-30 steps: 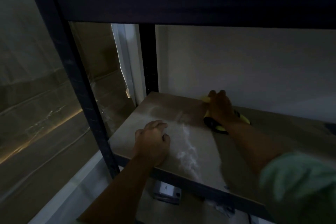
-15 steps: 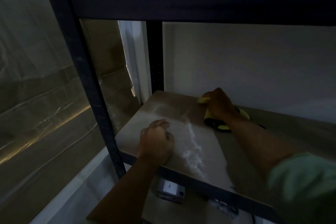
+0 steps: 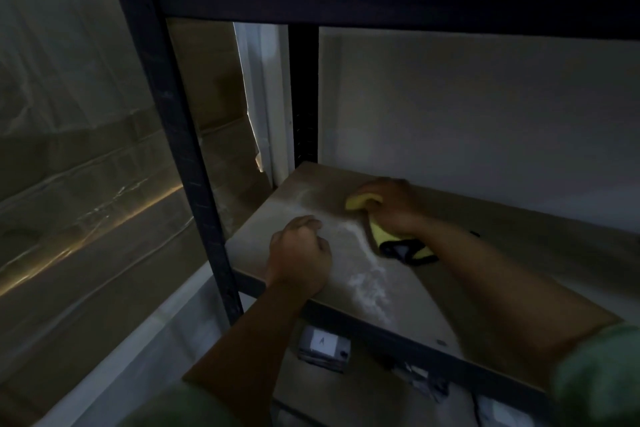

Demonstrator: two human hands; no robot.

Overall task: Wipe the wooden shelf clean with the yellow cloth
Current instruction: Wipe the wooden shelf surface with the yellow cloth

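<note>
Right hand: gripping the yellow cloth, pressing it onto the shelf.
Left hand: fisted, holding nothing, bracing at the shelf's front.

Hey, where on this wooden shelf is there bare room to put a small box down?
The right part of the wooden shelf looks bare, bordered by the back wall and the right forearm. The left front is crowded: the left hand rests there as a fist beside the white dust streak, and the right hand grips the yellow cloth near the back.
</note>
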